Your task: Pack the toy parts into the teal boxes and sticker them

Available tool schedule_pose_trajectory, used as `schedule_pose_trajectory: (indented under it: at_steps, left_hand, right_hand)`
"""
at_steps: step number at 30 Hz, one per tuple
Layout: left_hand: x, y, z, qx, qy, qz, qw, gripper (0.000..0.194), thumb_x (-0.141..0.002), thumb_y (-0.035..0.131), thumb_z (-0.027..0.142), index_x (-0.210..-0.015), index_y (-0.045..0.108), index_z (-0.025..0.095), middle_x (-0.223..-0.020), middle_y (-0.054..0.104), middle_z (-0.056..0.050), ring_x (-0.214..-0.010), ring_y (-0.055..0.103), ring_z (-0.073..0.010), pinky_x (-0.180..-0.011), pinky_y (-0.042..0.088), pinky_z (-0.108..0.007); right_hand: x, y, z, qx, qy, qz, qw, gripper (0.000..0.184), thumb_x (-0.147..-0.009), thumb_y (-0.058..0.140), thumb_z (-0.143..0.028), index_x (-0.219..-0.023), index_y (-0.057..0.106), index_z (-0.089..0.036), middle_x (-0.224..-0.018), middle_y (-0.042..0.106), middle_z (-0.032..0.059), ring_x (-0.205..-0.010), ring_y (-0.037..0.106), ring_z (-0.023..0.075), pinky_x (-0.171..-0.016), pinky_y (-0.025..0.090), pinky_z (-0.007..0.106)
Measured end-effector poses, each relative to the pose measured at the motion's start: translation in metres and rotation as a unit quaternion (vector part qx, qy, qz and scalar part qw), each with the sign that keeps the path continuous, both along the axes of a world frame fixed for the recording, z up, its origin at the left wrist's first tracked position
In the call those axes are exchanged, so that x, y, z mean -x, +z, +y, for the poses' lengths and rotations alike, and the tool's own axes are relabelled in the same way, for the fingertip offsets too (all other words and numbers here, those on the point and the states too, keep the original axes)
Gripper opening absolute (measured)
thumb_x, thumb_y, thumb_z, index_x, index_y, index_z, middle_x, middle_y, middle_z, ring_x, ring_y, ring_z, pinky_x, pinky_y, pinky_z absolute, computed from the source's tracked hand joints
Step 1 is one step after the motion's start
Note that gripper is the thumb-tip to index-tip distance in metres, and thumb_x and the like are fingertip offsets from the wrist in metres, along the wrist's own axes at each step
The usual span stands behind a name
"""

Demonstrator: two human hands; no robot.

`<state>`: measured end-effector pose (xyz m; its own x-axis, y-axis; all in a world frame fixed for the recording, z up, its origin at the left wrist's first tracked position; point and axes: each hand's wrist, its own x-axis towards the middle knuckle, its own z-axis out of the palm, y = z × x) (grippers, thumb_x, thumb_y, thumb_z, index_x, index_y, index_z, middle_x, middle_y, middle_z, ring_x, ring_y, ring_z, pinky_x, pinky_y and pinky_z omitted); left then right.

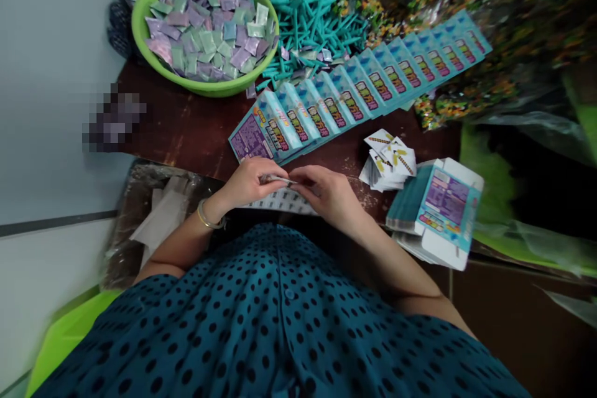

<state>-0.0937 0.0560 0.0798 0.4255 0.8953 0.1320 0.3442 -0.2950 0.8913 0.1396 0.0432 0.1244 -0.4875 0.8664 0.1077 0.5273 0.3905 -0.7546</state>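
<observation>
Near the table's front edge, my left hand [249,183] and my right hand [333,194] meet, fingers pinched together. Between them is a thin white paper-like piece [281,179], seen nearly edge-on, so its kind is unclear. Below them lies a white sheet with a grey printed pattern [284,201]. Just beyond my fingers, a long overlapping row of blue and purple printed flat boxes [321,109] slants up to the right. To the right of my right hand sits a pile of small white printed cards [389,161].
A green basket [205,88] full of small green and purple packets stands at the back left. Turquoise plastic hammer-like pieces [312,6] lie behind the row. Shiny plastic bags [466,6] fill the right back. A stack of flattened boxes [438,211] sits at the right edge.
</observation>
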Motion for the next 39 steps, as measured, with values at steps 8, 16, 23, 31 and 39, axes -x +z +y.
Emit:
schedule_pose_trajectory:
  at_steps: [8,16,23,31,39]
  left_hand:
    - [-0.016,-0.005,-0.005,0.17,0.022,-0.016,0.985,0.021,-0.081,0.075,0.036,-0.083,0.073,0.015,-0.076,0.071,-0.002,-0.066,0.059,-0.0137,-0.061,0.043,-0.024]
    - [-0.041,0.004,-0.008,0.16,0.015,-0.04,0.986,0.02,-0.078,0.075,0.035,-0.083,0.073,0.016,-0.078,0.072,-0.002,-0.07,0.06,-0.0138,-0.065,0.045,-0.024]
    - [-0.04,-0.001,-0.004,0.252,0.019,-0.057,0.966,0.03,-0.073,0.08,0.042,-0.082,0.072,0.014,-0.074,0.07,-0.002,-0.066,0.059,-0.0132,-0.059,0.045,-0.023]
    - [-0.048,-0.016,-0.001,0.347,0.014,-0.102,0.932,0.037,-0.068,0.083,0.048,-0.074,0.071,0.014,-0.063,0.064,0.0,-0.054,0.053,-0.0108,-0.051,0.039,-0.022]
    - [-0.052,-0.004,-0.004,0.255,-0.02,-0.063,0.965,0.029,-0.078,0.074,0.042,-0.076,0.076,0.013,-0.064,0.066,-0.001,-0.056,0.052,-0.0107,-0.053,0.038,-0.022]
  right_hand:
    - [-0.04,-0.03,-0.018,-0.057,-0.029,0.019,0.998,0.011,-0.095,0.066,-0.029,-0.098,0.077,-0.027,-0.097,0.079,0.0037,-0.085,0.074,0.0222,-0.08,0.061,0.038]
    - [-0.037,-0.028,-0.033,-0.078,-0.017,0.071,0.994,0.039,-0.096,0.063,-0.03,-0.135,0.066,-0.032,-0.127,0.071,0.0075,-0.117,0.069,0.0249,-0.102,0.057,0.047]
    - [-0.046,-0.059,-0.026,-0.118,-0.083,0.079,0.986,0.043,-0.097,0.06,-0.025,-0.14,0.064,-0.033,-0.103,0.078,0.0028,-0.096,0.074,0.0216,-0.091,0.063,0.041]
    - [-0.052,-0.04,-0.043,-0.144,-0.053,0.13,0.98,0.067,-0.096,0.065,-0.032,-0.157,0.04,-0.04,-0.108,0.078,0.0026,-0.105,0.073,0.0274,-0.101,0.059,0.056]
    - [-0.038,-0.053,-0.02,-0.033,-0.053,0.191,0.98,0.076,-0.099,0.063,-0.036,-0.164,0.023,-0.038,-0.149,0.054,0.0104,-0.093,0.071,0.0181,-0.091,0.065,0.041]
